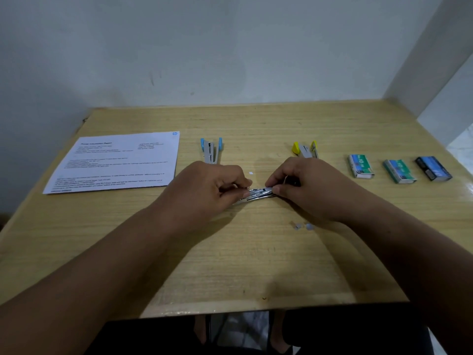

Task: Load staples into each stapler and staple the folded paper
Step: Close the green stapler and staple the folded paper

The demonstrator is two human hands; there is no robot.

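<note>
Both hands hold one metal stapler (pixel 259 193) low over the middle of the wooden table. My left hand (pixel 212 188) pinches its left end and my right hand (pixel 304 187) grips its right end, where a black part shows. The stapler's silver staple channel lies exposed between my fingers. A blue stapler (pixel 211 150) lies opened behind my left hand. A yellow stapler (pixel 305 149) lies opened behind my right hand. A printed paper sheet (pixel 116 162) lies flat at the left. A few loose staple pieces (pixel 303 226) lie near my right wrist.
Three staple boxes stand in a row at the right: a green one (pixel 361 166), a second green one (pixel 399 171) and a dark blue one (pixel 433 168). A tiny white scrap (pixel 250 172) lies between the hands. A white wall runs behind the table (pixel 256 265).
</note>
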